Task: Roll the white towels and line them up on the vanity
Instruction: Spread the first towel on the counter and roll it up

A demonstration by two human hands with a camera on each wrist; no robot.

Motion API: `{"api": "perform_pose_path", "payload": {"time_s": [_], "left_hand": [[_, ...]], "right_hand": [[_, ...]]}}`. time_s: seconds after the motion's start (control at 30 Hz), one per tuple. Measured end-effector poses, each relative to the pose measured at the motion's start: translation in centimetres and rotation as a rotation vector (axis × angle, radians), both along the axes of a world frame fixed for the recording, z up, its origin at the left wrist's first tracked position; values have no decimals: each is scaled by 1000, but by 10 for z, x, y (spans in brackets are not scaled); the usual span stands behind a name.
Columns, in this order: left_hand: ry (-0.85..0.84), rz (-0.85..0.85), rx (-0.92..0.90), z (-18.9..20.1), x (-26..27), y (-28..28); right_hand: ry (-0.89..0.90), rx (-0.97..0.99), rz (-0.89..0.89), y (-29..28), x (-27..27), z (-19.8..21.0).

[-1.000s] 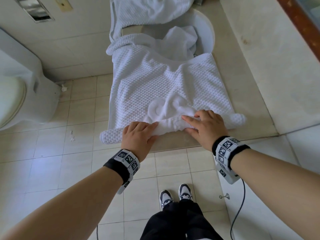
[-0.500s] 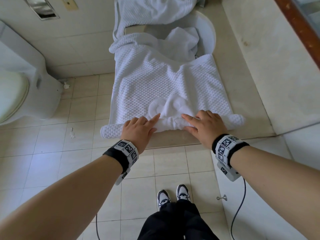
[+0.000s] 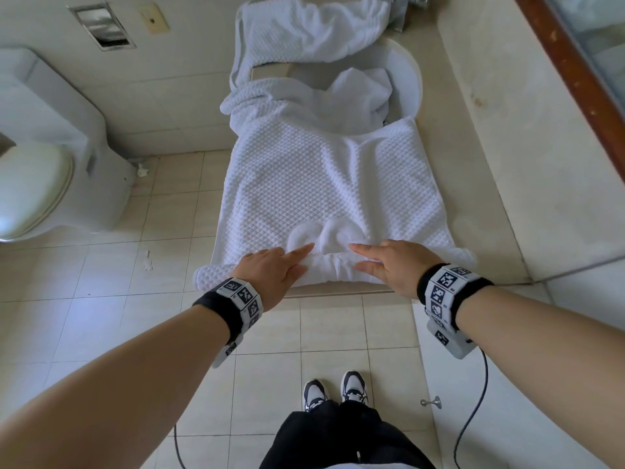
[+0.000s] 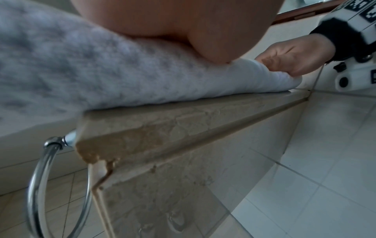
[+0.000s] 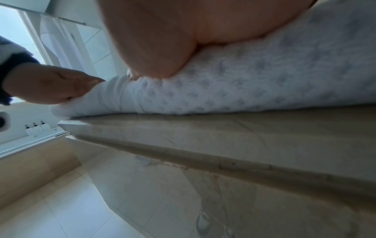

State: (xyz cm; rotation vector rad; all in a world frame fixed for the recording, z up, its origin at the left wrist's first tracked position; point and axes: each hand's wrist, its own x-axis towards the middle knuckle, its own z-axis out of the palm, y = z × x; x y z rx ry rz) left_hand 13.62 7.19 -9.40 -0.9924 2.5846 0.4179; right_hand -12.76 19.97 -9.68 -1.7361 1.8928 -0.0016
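Note:
A white waffle towel (image 3: 321, 184) lies spread over the beige vanity (image 3: 473, 184), its far end bunched into the sink (image 3: 411, 79). Its near edge is rolled into a low roll (image 3: 334, 270) along the counter front, with a lump in the middle. My left hand (image 3: 275, 267) rests on the roll left of the middle, index finger stretched toward the lump. My right hand (image 3: 389, 265) presses the roll right of the middle with straight fingers. In the left wrist view my palm lies on the roll (image 4: 101, 72). The right wrist view shows the same roll (image 5: 244, 90).
A second white towel (image 3: 304, 28) lies crumpled behind the sink, and a smoother one (image 3: 358, 96) sits in the basin. A toilet (image 3: 44, 164) stands at the left. A chrome towel ring (image 4: 40, 185) hangs off the vanity's left end. A raised ledge runs along the right.
Both hands have crept slightly forward on the roll, and their fingers have straightened toward the lump in the middle. The roll has turned a little further onto the towel.

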Motion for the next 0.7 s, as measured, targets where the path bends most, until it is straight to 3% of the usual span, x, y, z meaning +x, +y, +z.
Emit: {"api": "perform_pose_path", "payload": {"time_s": [0.17, 0.33, 0.7], "left_hand": [[6, -20, -167, -8, 0, 3], [16, 39, -198, -10, -9, -5], [-22, 112, -31, -10, -18, -18]], "right_hand": [[123, -66, 11, -7, -3, -5], [283, -124, -22, -15, -9, -11], [363, -160, -84, -13, 3, -2]]}}
